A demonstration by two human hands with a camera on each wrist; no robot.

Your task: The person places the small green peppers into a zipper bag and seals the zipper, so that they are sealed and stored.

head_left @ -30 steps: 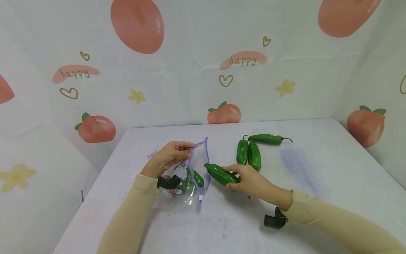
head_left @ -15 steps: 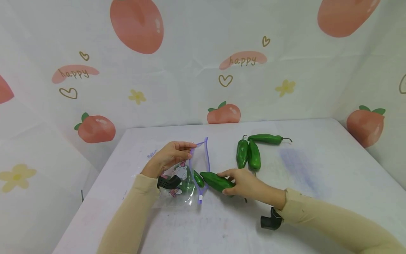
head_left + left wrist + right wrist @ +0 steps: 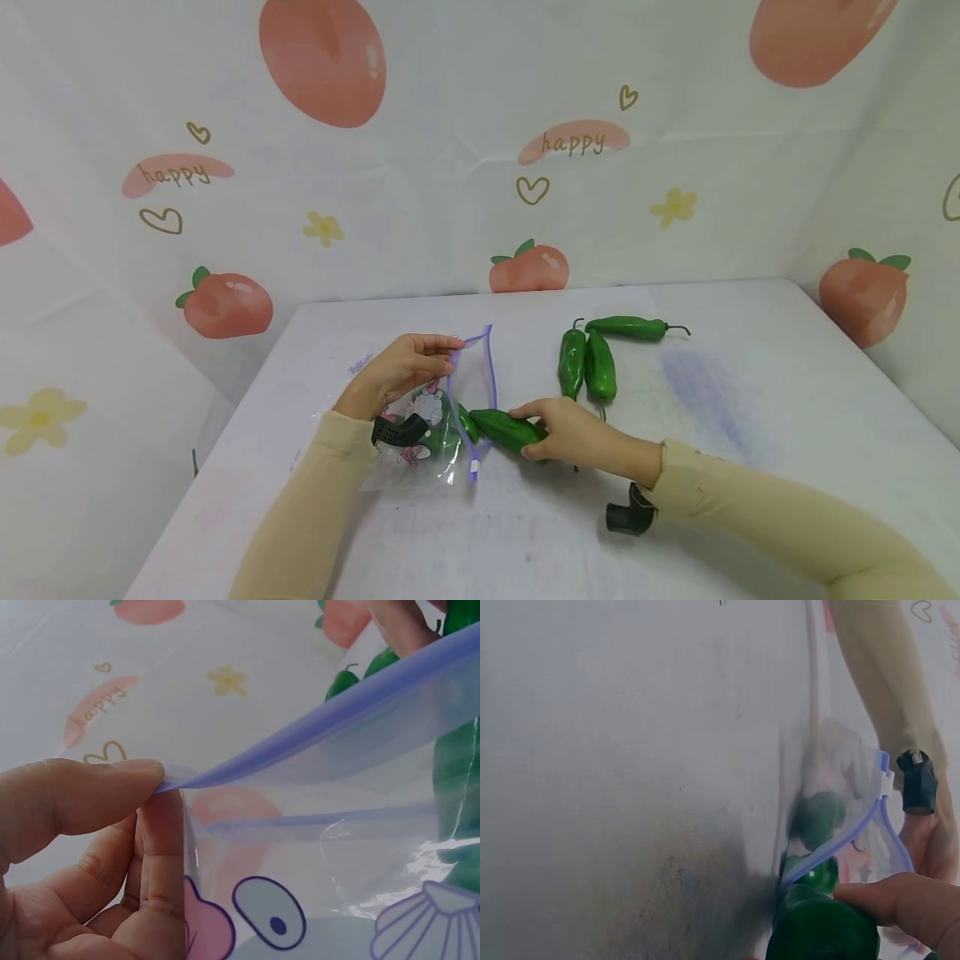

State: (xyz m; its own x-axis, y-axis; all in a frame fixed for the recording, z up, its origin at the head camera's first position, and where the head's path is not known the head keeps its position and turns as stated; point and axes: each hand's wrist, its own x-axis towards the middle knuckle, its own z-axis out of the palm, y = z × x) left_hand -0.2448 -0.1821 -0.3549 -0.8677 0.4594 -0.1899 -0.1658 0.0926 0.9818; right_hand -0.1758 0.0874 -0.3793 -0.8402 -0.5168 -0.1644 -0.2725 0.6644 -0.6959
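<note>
1. The left hand (image 3: 397, 371) pinches the purple zip rim of the clear printed plastic bag (image 3: 438, 417), holding its mouth open at frame centre.
2. The right hand (image 3: 570, 429) curls its grip round a glossy green pepper (image 3: 506, 429), tip at that mouth.
3. Three spare green peppers (image 3: 588, 362) lie on the white bench (image 3: 750, 392), centre-right.

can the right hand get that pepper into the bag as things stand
Probably yes. The left hand pinches the bag's rim up, so the mouth gapes toward the pepper held by the right hand. Its tip is already at the opening, nothing between.
</note>
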